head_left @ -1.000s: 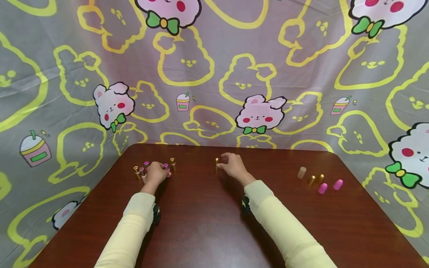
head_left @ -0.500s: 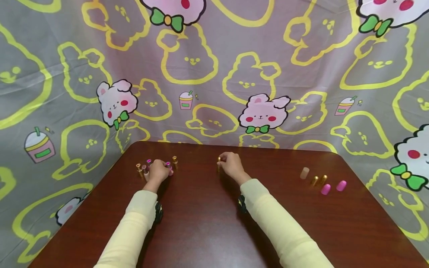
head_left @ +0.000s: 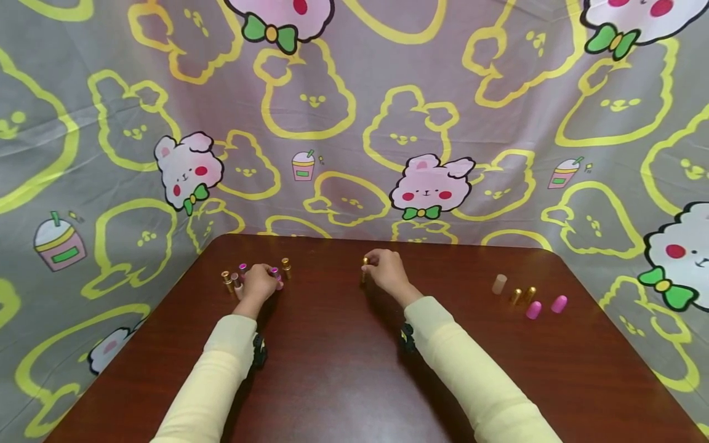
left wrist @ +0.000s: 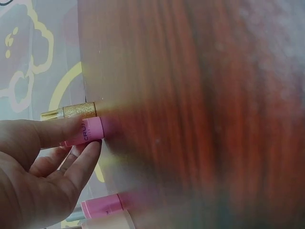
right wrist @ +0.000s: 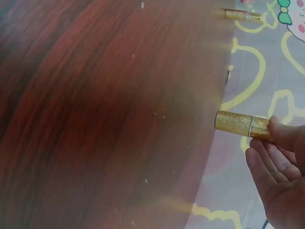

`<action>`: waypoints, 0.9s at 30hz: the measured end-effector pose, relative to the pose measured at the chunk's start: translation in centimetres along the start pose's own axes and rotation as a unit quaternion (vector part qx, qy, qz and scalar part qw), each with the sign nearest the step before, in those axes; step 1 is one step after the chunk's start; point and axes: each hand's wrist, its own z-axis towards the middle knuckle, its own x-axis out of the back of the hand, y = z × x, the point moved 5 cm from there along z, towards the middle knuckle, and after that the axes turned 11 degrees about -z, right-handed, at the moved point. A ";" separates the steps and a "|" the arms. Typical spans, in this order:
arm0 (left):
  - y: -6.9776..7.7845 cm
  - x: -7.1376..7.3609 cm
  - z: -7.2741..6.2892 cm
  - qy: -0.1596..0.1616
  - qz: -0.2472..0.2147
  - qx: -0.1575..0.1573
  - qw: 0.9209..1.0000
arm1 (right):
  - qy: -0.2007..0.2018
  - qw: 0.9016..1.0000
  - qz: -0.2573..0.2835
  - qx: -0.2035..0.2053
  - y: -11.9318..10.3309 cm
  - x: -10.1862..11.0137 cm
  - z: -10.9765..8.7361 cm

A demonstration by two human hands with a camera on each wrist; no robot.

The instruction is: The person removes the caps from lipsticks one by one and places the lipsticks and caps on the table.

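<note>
My left hand [head_left: 259, 282] pinches an upright pink lipstick tube [left wrist: 95, 129] with dark lettering between thumb and fingers. A gold glittery lipstick [left wrist: 78, 110] stands just behind it. Another pink lipstick [left wrist: 102, 206] and a beige one [left wrist: 112, 222] are beside this hand, low in the left wrist view. Near the table's middle, my right hand [head_left: 388, 269] holds a gold lipstick [right wrist: 233, 123] upright by its upper end, thumb on one side and fingers on the other. The glittery lower part of that tube shows below the fingertips.
At the left of the table [head_left: 332, 369] another gold lipstick [head_left: 228, 282] stands by the group. Several loose caps stand at the right: a beige cap [head_left: 499, 284], gold caps [head_left: 530, 295] and pink caps [head_left: 534, 310]. A patterned cloth [head_left: 343, 74] hangs around the table.
The right hand's fingers have closed in around the gold lipstick's top, and it has shifted slightly to the right. The left hand stays at the pink lipstick.
</note>
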 end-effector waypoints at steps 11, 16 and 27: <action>0.3 -0.1 0.1 0.001 -0.009 -0.020 1.000 | 0.021 0.999 0.030 0.020 -0.8 4.2 -1.3; 0.6 0.2 -0.2 0.007 -0.021 0.001 1.000 | 0.030 0.998 0.049 0.033 -0.9 6.4 -2.1; 3.0 0.7 -0.5 0.039 -0.092 -0.077 0.992 | 0.061 0.993 0.105 0.009 0.3 10.1 -3.2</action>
